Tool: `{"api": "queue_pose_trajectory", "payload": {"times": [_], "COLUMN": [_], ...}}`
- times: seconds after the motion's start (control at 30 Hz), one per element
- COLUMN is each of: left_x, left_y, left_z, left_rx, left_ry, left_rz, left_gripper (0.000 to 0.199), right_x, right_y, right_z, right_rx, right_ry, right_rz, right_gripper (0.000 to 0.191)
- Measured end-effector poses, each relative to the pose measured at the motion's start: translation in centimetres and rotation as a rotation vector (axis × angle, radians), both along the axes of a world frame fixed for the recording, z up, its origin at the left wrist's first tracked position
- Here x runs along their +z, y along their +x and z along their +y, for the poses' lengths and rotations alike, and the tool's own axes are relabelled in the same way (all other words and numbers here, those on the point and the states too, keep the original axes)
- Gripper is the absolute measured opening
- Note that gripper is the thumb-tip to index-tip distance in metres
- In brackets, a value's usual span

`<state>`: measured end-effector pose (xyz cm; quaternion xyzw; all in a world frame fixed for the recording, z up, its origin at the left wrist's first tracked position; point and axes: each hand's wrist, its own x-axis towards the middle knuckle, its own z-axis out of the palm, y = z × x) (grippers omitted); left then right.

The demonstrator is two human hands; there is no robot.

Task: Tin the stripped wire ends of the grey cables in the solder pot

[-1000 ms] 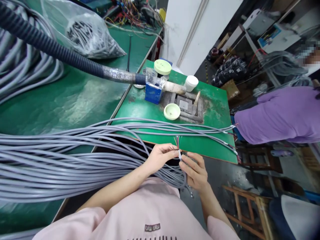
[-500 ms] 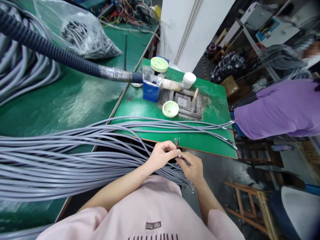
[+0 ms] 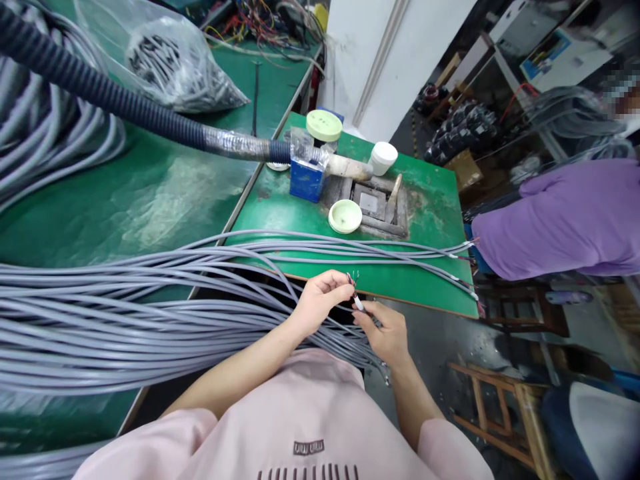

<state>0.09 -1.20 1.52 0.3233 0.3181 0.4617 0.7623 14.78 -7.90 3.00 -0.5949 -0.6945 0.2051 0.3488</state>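
Observation:
My left hand (image 3: 323,298) pinches the thin stripped wires (image 3: 353,279) at the end of a grey cable, their tips fanning out above the fingers. Just below, my right hand (image 3: 384,330) is closed on the same cable beside its white sleeve (image 3: 359,303). Part of the cable is hidden by my fingers. A thick bundle of grey cables (image 3: 150,327) runs from the left and passes under my forearms. Several separate cables (image 3: 320,248) lie across the green table (image 3: 300,267), their stripped ends at its right edge.
A solder pot (image 3: 370,201) sits in the table, with a pale green dish (image 3: 345,217), a white cup (image 3: 383,159) and a blue box (image 3: 306,181) around it. A black hose (image 3: 150,120) crosses above the left. A person in purple (image 3: 560,227) is at the right.
My left hand has shifted up slightly along the wires, away from my right hand. The white sleeve now shows between them. The view has moved a little.

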Motion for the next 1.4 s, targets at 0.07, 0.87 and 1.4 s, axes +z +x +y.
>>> {"api": "queue_pose_trajectory", "payload": {"times": [0.07,0.87,1.4], "left_x": [0.0,0.0,-0.1], "left_y": [0.0,0.5,0.7], "left_z": [0.1,-0.6,-0.6], "left_rx": [0.020,0.134,0.140], "left_ry": [-0.030,0.026,0.101], "left_rz": [-0.005,0.121,0.144], "left_gripper": [0.027,0.023,0.023], "right_x": [0.0,1.0,1.0], "right_y": [0.0,-2.0,-2.0], "right_z": [0.0,2.6,3.6], "right_rx": [-0.010,-0.191,-0.195], "right_ry": [-0.010,-0.134,-0.089], "right_rz": [0.019,0.513,0.507], "right_gripper": [0.012,0.016,0.012]}}
